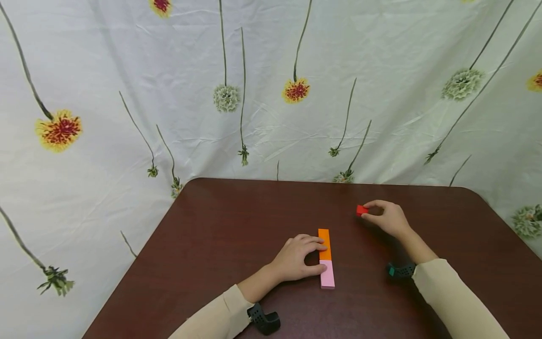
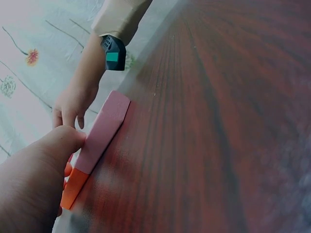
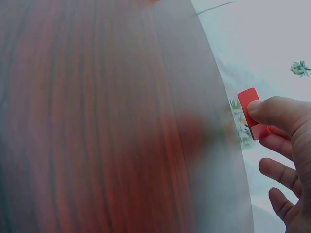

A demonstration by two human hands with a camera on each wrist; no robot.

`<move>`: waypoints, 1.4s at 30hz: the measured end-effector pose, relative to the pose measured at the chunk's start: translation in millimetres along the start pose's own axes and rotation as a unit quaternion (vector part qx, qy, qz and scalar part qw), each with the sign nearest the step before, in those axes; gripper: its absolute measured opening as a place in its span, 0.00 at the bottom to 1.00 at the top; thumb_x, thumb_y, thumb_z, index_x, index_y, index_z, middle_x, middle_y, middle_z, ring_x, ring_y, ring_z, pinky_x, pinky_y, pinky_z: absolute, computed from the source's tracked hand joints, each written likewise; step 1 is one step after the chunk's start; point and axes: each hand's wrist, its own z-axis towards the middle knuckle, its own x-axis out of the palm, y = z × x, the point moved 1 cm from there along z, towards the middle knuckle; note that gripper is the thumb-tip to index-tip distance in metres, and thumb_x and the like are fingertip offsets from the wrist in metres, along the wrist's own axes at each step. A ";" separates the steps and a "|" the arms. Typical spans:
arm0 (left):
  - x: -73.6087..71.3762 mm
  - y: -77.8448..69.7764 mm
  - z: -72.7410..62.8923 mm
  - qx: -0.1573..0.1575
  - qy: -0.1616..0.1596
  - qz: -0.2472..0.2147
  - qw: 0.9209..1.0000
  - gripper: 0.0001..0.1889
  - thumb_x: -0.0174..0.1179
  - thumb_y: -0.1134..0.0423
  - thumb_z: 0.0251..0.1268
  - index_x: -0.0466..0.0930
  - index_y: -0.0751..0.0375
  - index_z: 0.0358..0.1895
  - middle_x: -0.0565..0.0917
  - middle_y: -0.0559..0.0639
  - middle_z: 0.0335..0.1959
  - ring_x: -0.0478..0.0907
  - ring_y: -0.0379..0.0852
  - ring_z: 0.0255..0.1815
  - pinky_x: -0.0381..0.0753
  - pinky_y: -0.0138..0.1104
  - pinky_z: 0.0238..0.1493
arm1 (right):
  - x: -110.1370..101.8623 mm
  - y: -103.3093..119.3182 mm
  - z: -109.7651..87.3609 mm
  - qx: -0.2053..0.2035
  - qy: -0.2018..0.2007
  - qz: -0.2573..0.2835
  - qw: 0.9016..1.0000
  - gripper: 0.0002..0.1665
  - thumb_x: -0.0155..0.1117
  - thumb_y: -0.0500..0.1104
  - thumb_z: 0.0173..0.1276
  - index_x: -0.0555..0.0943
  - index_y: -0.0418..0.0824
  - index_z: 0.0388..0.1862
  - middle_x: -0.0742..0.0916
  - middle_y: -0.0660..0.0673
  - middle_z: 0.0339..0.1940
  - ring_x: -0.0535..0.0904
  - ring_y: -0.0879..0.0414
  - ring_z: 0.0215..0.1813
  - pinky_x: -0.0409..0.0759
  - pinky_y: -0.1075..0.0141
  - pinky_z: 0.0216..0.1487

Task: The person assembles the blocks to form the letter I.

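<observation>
A red block (image 1: 362,210) is pinched between the thumb and index finger of the right hand (image 1: 391,219), over the far right part of the table. In the right wrist view the red block (image 3: 249,106) looks flat and oblong, with the thumb across its face and the other fingers apart. An orange block (image 1: 324,244) and a pink block (image 1: 327,275) lie end to end in one line on the table. The left hand (image 1: 296,259) rests at their left side, its thumb on the pink block and fingertips on the orange one.
The dark brown wooden table (image 1: 237,212) has rounded far corners. Behind it hangs a white flower-print cloth (image 1: 271,117). Each wrist wears a black strapped device, such as the left one (image 1: 264,320), close over the tabletop.
</observation>
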 end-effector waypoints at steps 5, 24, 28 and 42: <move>0.0 -0.3 -0.4 -0.001 0.003 -0.001 1.000 0.24 0.57 0.41 0.65 0.79 0.46 0.61 0.75 0.41 0.64 0.67 0.45 0.66 0.67 0.46 0.59 | 6.5 3.8 1.9 -0.011 0.006 -0.005 1.000 0.19 0.72 0.45 0.62 0.84 0.35 0.48 0.86 0.34 0.43 0.73 0.53 0.28 0.71 0.61 0.27; -1.4 -1.8 -0.4 -0.005 0.005 -0.004 1.000 0.24 0.57 0.41 0.65 0.80 0.46 0.60 0.75 0.41 0.64 0.66 0.45 0.66 0.67 0.46 0.59 | 28.3 18.0 6.0 -0.032 0.007 -0.016 0.999 0.17 0.73 0.45 0.60 0.86 0.38 0.45 0.86 0.36 0.44 0.75 0.47 0.36 0.73 0.57 0.37; -1.8 -2.2 0.3 -0.004 0.007 -0.005 1.000 0.24 0.57 0.41 0.65 0.80 0.46 0.61 0.75 0.42 0.64 0.67 0.46 0.66 0.67 0.47 0.59 | 32.1 21.2 6.2 -0.026 0.014 -0.010 1.000 0.18 0.73 0.46 0.60 0.85 0.38 0.46 0.86 0.37 0.45 0.74 0.48 0.35 0.72 0.57 0.36; -2.4 -2.1 1.0 -0.008 0.014 -0.007 1.000 0.25 0.56 0.41 0.65 0.79 0.46 0.61 0.75 0.41 0.64 0.67 0.45 0.65 0.67 0.46 0.59 | 49.4 32.1 8.0 -0.038 0.021 0.003 0.999 0.17 0.73 0.46 0.61 0.86 0.39 0.46 0.85 0.37 0.49 0.77 0.43 0.46 0.74 0.46 0.50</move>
